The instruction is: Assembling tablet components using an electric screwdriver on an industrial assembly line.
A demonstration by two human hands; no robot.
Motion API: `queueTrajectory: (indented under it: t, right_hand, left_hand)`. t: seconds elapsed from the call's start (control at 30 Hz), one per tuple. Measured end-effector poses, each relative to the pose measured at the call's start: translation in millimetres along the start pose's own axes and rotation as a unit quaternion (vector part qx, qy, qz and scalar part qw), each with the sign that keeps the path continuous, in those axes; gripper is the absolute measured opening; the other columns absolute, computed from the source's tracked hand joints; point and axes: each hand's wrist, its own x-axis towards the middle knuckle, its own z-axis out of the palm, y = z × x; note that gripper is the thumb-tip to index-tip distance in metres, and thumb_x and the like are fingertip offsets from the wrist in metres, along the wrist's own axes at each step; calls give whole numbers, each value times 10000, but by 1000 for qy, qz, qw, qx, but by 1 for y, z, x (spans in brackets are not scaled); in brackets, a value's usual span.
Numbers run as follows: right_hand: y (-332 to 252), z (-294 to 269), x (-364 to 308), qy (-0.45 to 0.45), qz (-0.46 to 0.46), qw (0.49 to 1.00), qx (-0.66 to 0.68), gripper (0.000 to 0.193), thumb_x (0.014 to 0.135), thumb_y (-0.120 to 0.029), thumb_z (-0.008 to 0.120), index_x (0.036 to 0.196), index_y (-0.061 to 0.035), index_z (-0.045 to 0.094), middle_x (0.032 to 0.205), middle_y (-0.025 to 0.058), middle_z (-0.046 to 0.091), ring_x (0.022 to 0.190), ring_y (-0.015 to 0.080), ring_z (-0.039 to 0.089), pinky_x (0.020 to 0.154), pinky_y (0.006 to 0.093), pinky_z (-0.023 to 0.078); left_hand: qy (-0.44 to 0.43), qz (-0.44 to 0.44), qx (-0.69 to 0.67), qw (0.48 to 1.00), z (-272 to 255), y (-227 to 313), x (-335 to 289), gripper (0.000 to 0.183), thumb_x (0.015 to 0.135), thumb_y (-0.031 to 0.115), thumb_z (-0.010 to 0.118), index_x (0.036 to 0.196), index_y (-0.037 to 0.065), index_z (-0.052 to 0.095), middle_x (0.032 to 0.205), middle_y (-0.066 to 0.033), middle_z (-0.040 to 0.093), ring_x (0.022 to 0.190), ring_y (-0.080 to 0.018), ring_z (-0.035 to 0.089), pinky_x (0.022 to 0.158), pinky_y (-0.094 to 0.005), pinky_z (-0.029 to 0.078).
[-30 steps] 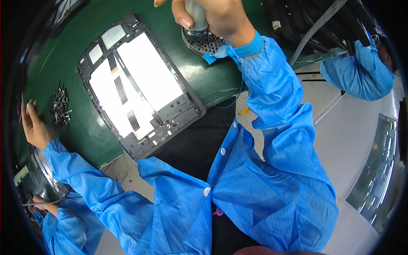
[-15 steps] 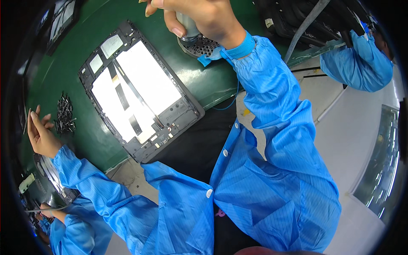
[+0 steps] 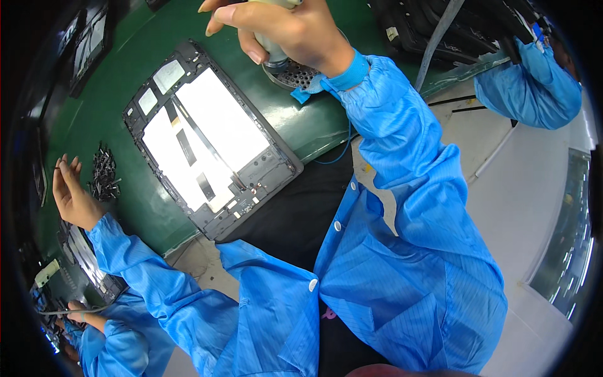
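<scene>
My right hand (image 3: pixel 286 28) is wrapped round a pale grey cylindrical tool (image 3: pixel 271 49) with a dark collar, perhaps an electric screwdriver. The tool's lower end points down at a perforated metal disc (image 3: pixel 298 76) and partly covers it; contact is unclear. Before me lies an opened tablet (image 3: pixel 232 116), tilted, with a white inner panel, dark frame and flat ribbon cables; its near corner reaches over the bench edge. Off to the left, my left hand (image 3: pixel 76 200) is raised with fingers apart and nothing visible in it, beside a pile of small black parts (image 3: pixel 104 174).
A green bench top (image 3: pixel 151 213) lies under the parts. More tablet parts (image 3: pixel 88 47) stand at the far left, and another opened device (image 3: pixel 88 257) lies near my left forearm. Black stacked parts (image 3: pixel 433 31) and a grey cable (image 3: pixel 436 44) are at far right. Co-workers' blue sleeves (image 3: pixel 527 88) show.
The whole view has shifted slightly. My right hand and the tool have moved a little left over the disc. My left hand has turned slightly, and the tablet stays in place on the bench.
</scene>
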Motion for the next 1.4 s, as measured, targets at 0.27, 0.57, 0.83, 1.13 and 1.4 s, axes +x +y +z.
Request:
queueTrajectory:
  t: [0.27,0.57,0.83,1.13,1.4]
  right_hand:
    - [-13,4,5,20,12,1000,6,215,887,-53,647,1056,80,630,803,120,677,447,113,557,377,249,418]
    - [-26,44,48,-24,-94,994,-50,282,909,-123,576,1029,129,624,790,132,673,426,138,536,389,267,436]
    - [15,137,106,-79,-83,993,38,203,909,-97,587,1004,73,645,791,108,670,460,135,582,387,270,430]
    - [60,167,121,-93,-63,991,67,182,913,-105,603,1002,51,637,766,101,665,465,136,576,399,268,425]
    - [78,163,122,-80,-55,994,57,165,911,-102,617,988,45,626,749,96,656,459,130,563,398,247,424]
  left_hand:
    - [-51,-11,-30,998,1,-1,-2,358,1008,170,601,1271,-73,593,1138,-140,673,945,-157,656,874,-291,541]
    - [-300,-100,-15,949,60,42,-13,301,928,220,704,1104,-23,724,1008,-62,702,864,-101,595,738,-223,437]
    - [-316,-130,-36,939,63,24,-12,239,891,177,727,1040,-8,754,1056,-61,713,930,-118,640,823,-228,472]
    - [-314,-125,-35,941,60,15,-14,282,857,189,773,1046,-18,750,912,-84,738,851,-133,660,776,-249,504]
    - [-349,-154,-39,924,56,1,-10,309,917,190,705,1149,-15,714,968,-71,726,861,-115,640,808,-244,497]
